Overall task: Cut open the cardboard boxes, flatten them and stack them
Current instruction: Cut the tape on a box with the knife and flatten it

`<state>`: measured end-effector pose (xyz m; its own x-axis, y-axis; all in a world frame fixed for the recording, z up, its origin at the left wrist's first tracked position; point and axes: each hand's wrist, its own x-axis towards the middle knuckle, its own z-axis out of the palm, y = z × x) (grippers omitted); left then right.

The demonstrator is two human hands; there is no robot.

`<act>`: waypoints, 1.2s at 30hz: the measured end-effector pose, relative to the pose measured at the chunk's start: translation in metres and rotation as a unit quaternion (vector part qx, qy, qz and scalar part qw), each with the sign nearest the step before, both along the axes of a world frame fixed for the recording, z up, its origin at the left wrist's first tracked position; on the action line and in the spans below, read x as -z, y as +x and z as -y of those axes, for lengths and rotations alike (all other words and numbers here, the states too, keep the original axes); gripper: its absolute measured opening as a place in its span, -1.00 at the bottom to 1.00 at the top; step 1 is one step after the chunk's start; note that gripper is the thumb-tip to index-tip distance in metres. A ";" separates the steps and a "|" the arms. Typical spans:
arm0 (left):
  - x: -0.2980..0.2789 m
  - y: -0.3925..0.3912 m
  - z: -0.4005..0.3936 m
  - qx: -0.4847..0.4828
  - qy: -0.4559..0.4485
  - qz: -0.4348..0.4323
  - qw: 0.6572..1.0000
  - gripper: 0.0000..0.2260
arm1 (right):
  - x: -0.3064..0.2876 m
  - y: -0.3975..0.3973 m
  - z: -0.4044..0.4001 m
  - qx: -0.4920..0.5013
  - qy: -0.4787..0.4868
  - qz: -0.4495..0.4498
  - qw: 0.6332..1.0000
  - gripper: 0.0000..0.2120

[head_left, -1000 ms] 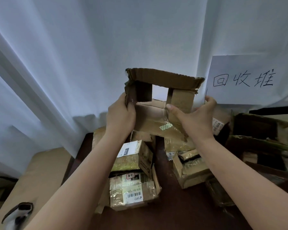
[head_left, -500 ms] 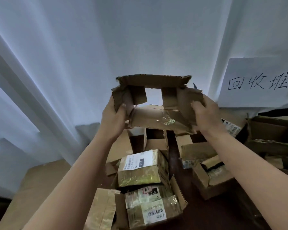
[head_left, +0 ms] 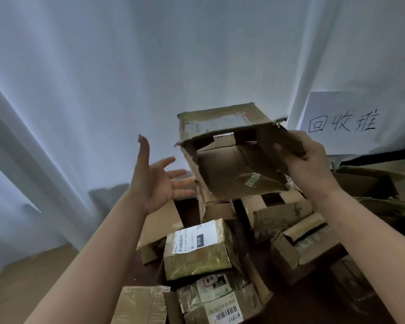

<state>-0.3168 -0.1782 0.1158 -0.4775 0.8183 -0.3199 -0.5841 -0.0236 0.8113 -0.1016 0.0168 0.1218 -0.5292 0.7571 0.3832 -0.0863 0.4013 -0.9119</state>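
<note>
Released by the left hand (head_left: 158, 177), which now hovers beside it with fingers spread, the opened cardboard box (head_left: 234, 164) hangs tilted from the right hand (head_left: 308, 160), pinched by one side panel above a pile of sealed boxes (head_left: 198, 250), apparently being turned for flattening. Behind, a handwritten paper sign (head_left: 344, 122) marks the white curtain (head_left: 126, 66).

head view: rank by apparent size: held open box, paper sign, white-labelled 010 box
1. held open box, gripped by the right hand, nearer the camera, so unsure
2. paper sign, cropped at the edge
3. white-labelled 010 box, close to the sign
</note>
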 end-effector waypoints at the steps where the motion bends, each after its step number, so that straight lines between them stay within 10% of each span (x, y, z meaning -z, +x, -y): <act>1: -0.001 -0.002 0.000 0.033 -0.015 0.021 0.999 0.11 | 0.002 0.005 0.002 -0.032 0.019 -0.004 0.999 -0.72; 7: -0.003 0.032 -0.018 0.086 -0.080 -0.059 0.991 -0.56 | 0.012 0.034 0.006 -0.106 0.002 -0.065 0.992 -0.73; 10: -0.001 0.051 -0.024 0.077 -0.067 -0.041 0.994 -0.55 | 0.011 0.054 0.007 -0.081 -0.020 -0.069 0.994 -0.75; 14: -0.005 0.068 -0.025 -0.005 -0.067 -0.157 0.985 -0.41 | 0.016 0.090 -0.009 -0.032 0.004 0.194 0.980 -0.43; 21: -0.012 0.091 -0.018 -0.060 -0.035 -0.596 0.800 -0.17 | -0.015 0.106 -0.014 0.029 -0.029 0.031 0.999 -0.85; 27: -0.019 0.122 -0.016 -0.071 -0.015 -0.723 0.687 -0.11 | -0.066 0.093 0.006 -0.119 0.016 -0.008 0.993 -0.84; 36: -0.025 0.133 -0.021 -0.063 -0.033 -0.783 0.618 -0.09 | -0.051 0.099 0.006 -0.144 0.048 0.122 0.981 -0.51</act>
<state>-0.1836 -0.1568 0.1410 -0.3030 0.7530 0.5841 0.9215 0.0753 0.3810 -0.0028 0.0112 0.1725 -0.8011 0.5292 0.2796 0.0082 0.4768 -0.8790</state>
